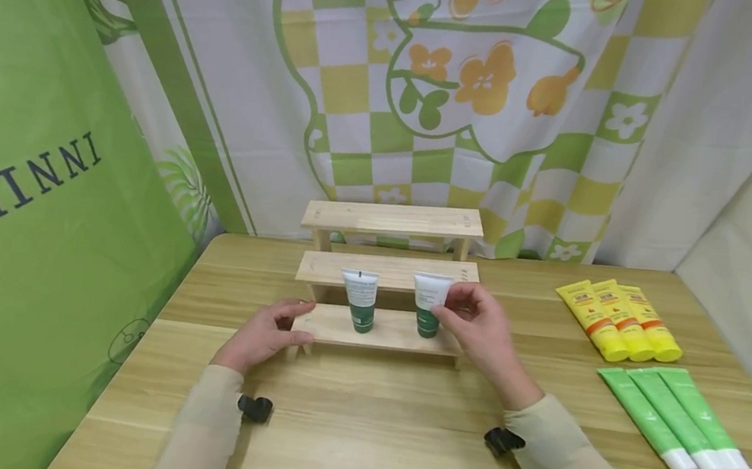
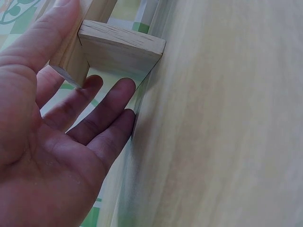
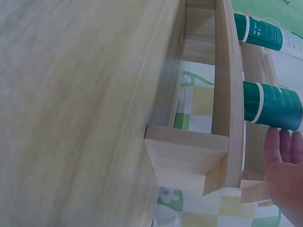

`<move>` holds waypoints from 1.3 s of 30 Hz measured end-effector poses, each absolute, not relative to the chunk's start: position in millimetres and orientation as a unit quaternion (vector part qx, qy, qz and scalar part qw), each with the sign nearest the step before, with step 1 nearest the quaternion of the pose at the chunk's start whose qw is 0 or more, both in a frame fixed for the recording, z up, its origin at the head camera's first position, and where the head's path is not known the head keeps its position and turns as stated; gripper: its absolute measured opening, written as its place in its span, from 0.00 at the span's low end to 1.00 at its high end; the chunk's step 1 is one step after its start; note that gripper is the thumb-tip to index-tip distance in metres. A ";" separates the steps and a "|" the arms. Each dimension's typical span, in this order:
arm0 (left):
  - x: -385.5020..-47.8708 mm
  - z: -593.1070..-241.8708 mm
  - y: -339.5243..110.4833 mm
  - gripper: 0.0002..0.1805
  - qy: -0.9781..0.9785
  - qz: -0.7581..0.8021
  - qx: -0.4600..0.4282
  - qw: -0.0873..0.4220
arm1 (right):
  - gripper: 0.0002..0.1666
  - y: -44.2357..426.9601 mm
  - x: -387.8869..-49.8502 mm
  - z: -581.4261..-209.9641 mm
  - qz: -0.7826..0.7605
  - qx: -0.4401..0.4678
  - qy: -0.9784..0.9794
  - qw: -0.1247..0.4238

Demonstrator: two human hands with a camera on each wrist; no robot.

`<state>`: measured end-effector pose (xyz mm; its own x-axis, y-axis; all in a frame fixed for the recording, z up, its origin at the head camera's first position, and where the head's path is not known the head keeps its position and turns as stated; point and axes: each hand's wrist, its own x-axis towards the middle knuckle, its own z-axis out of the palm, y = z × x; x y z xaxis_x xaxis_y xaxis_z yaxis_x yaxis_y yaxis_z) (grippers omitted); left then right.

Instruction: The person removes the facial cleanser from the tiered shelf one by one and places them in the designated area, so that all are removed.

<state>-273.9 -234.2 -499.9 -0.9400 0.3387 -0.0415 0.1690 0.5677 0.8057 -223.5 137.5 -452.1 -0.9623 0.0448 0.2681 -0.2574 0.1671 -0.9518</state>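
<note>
A three-step wooden display rack (image 1: pixel 393 219) stands on the table. On its lowest step two white-and-green squeeze tubes stand upright on their caps, a left tube (image 1: pixel 361 299) and a right tube (image 1: pixel 428 301). My right hand (image 1: pixel 484 331) pinches the right tube from its right side, the thumb in front; in the right wrist view its fingertips touch the tube's green part (image 3: pixel 277 106). My left hand (image 1: pixel 266 334) holds the left end of the lowest step. The left wrist view shows the thumb and index finger about the board's end (image 2: pixel 71 61), the other fingers loosely bent below.
Three yellow tubes (image 1: pixel 618 321) lie side by side at the table's right. Nearer me lie three light-green tubes (image 1: pixel 676 419) with white caps. A patterned curtain (image 1: pixel 441 142) hangs behind the rack, and a green cloth (image 1: pixel 26 228) hangs along the left.
</note>
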 end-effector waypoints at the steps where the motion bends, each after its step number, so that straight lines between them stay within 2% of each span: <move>1: -274.1 -499.5 -233.5 0.42 0.880 0.441 0.145 0.096 | 0.19 137.4 -223.7 -452.0 0.643 0.071 -0.753 0.120; 11: -272.9 -497.5 -233.3 0.41 0.885 0.430 0.146 0.101 | 0.19 136.2 -222.1 -448.5 0.644 0.060 -0.751 0.131; 19: -271.4 -494.9 -233.1 0.41 0.887 0.427 0.143 0.102 | 0.21 152.5 -212.6 -441.2 0.651 0.035 -0.743 0.150; 24: -272.0 -496.6 -235.3 0.41 0.887 0.424 0.150 0.105 | 0.23 175.9 -209.2 -439.4 0.632 0.025 -0.755 0.173; 34: -272.9 -493.7 -239.0 0.42 0.885 0.426 0.155 0.105 | 0.24 231.8 -214.4 -442.2 0.565 -0.052 -0.798 0.202; 39: -274.1 -498.4 -234.4 0.41 0.882 0.430 0.164 0.104 | 0.27 271.7 -221.4 -448.0 0.537 -0.105 -0.819 0.174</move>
<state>-274.1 -234.4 -498.4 -0.9247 0.3783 -0.0428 0.1994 0.5772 0.7919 -221.4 271.7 -448.0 -0.9174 0.3591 0.1718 -0.0145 0.4011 -0.9159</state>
